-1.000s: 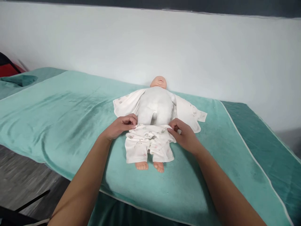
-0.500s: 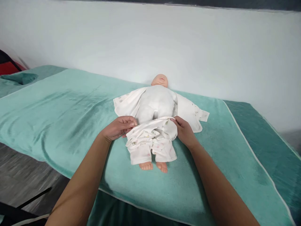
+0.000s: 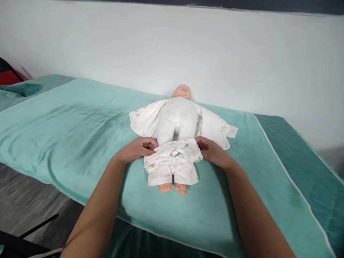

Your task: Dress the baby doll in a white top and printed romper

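Note:
A baby doll [image 3: 178, 118] lies on its back on a teal towel [image 3: 80, 125], head toward the wall. An open white printed top [image 3: 213, 127] is spread under its torso. White printed pants [image 3: 173, 163] cover its legs, bunched at the thighs, with both bare feet [image 3: 172, 187] sticking out. My left hand [image 3: 135, 148] pinches the pants' waistband at the doll's left-side hip as I see it. My right hand [image 3: 212, 150] grips the waistband on the other side. Both hands are closed on the fabric.
The towel covers a padded table against a white wall [image 3: 242, 53]. A darker teal cover [image 3: 303, 150] shows at the right. A folded teal cloth [image 3: 21, 89] and something red [image 3: 9, 77] lie at the far left. Grey floor [image 3: 21, 200] is below the left edge.
The waistband was lifted and pulled up toward the doll's hips half a second ago; now it lies lower again on the thighs, with both hands still holding its sides.

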Action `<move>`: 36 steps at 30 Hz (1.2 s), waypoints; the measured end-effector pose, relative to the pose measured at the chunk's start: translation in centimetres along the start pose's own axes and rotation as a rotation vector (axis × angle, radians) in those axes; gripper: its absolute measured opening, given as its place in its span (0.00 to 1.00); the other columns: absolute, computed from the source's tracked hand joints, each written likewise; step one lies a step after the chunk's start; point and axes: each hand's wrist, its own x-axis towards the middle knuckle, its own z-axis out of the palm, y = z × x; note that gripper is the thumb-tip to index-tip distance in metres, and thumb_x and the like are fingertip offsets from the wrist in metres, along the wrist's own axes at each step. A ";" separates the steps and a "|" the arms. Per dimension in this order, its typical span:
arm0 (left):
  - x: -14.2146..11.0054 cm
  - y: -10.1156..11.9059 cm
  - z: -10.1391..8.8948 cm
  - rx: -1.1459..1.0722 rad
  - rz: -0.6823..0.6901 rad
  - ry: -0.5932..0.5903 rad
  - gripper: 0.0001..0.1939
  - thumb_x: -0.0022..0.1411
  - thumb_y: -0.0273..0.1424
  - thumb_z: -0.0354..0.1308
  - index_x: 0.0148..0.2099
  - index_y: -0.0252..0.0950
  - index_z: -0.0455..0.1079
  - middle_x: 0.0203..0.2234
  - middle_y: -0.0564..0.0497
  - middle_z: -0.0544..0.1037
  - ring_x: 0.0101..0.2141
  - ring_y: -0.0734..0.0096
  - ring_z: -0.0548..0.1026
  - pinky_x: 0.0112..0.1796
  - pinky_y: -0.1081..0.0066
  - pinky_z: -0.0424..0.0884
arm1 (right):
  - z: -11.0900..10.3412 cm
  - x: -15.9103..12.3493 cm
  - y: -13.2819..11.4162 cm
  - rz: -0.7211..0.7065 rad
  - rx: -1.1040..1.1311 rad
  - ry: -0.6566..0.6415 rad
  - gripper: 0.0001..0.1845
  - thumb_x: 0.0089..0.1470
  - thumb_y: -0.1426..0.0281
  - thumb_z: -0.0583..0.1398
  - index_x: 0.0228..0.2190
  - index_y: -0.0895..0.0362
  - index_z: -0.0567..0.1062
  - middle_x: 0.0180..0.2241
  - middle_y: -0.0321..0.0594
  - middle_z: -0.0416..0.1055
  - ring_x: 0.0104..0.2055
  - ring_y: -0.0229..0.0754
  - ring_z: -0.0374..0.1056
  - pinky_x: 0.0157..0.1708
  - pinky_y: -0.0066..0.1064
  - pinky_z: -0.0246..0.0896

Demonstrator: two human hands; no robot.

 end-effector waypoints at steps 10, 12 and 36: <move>1.6 -0.6 1.0 -0.074 0.407 0.481 0.13 0.57 0.36 0.67 0.35 0.37 0.67 0.48 0.46 0.75 0.45 0.67 0.73 0.44 0.70 0.68 | 1.8 1.5 1.1 -0.053 0.022 0.429 0.08 0.50 0.66 0.61 0.29 0.52 0.66 0.22 0.28 0.61 0.24 0.35 0.55 0.25 0.29 0.49; 2.3 -0.6 1.3 -0.112 0.395 0.563 0.13 0.58 0.38 0.66 0.36 0.38 0.65 0.41 0.49 0.76 0.39 0.70 0.73 0.40 0.72 0.68 | 2.2 2.0 1.1 -0.027 0.017 0.591 0.07 0.49 0.67 0.60 0.29 0.51 0.64 0.21 0.28 0.59 0.23 0.36 0.53 0.23 0.29 0.48; 13.0 2.0 -1.9 0.074 0.372 0.732 0.10 0.67 0.37 0.58 0.37 0.41 0.59 0.21 0.59 0.60 0.22 0.75 0.58 0.25 0.73 0.54 | -0.5 7.3 -0.6 -0.059 0.177 0.699 0.06 0.46 0.66 0.61 0.30 0.53 0.71 0.23 0.29 0.63 0.24 0.34 0.55 0.25 0.28 0.53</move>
